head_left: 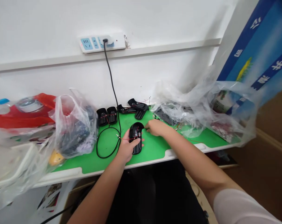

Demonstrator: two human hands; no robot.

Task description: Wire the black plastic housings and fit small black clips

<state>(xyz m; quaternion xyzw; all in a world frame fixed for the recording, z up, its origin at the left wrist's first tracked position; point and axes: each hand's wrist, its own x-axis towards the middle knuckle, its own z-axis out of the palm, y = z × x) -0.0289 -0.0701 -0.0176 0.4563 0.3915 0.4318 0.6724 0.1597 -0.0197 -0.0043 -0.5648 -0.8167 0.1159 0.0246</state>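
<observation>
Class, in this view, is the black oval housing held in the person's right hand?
No, the left hand grips the black oval housing, while the right hand is beside it.

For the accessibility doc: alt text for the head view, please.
A person's left hand grips a black oval plastic casing threaded with thin red wire on a green work mat, while the right hand reaches in beside it. Nearby lie a coiled black cable, similar black parts, and plastic bags; a wall power strip sits above.
</observation>
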